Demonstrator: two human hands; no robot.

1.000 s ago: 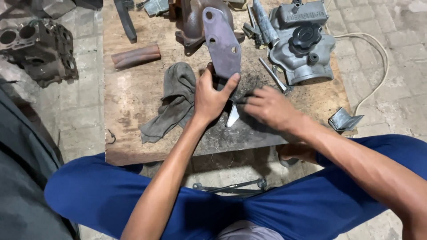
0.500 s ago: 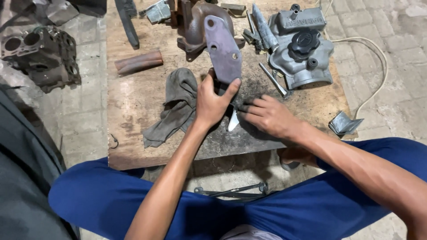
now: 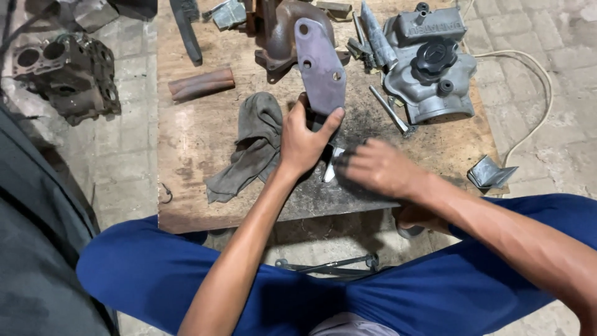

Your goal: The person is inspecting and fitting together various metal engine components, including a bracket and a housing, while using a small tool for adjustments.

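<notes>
On the wooden board (image 3: 199, 130), a grey rag (image 3: 252, 146) is lying just left of the metal plate (image 3: 320, 65). The left hand (image 3: 305, 140) is gripping the plate's lower end, thumb on its right edge, fingers closed behind it. The plate is standing almost upright, its long axis pointing away from the person. Just right of the plate's lower end, the right hand (image 3: 379, 168) is blurred; its fingers are curled beside a small bright blade (image 3: 329, 171), but I cannot tell if they are holding it.

This is a rough engine-repair workshop. A grimy wooden board (image 3: 205, 137) serves as a low bench on a paved brick floor (image 3: 547, 37). A grey engine cover (image 3: 429, 68) lies on the board's far right, an oily rag (image 3: 249, 149) at its middle, and a bare engine block (image 3: 65, 74) on the floor to its left.
</notes>
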